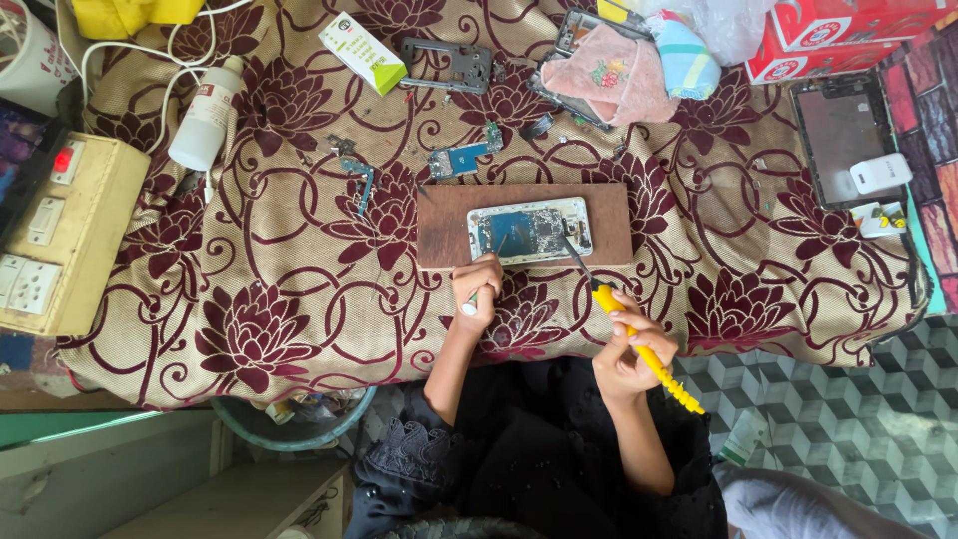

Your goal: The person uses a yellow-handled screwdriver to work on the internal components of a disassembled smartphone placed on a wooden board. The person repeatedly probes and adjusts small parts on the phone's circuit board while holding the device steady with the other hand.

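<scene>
Opened phone [530, 231] is laid flat on a wooden board [447, 235], its long axis running left to right, just beyond both hands. A yellow-handled tool [639, 349] is gripped in the closed right hand [627, 354], its tip slanted up-left onto the phone's right end. A small object is pinched in the left hand [476, 291], nearer the board.
</scene>
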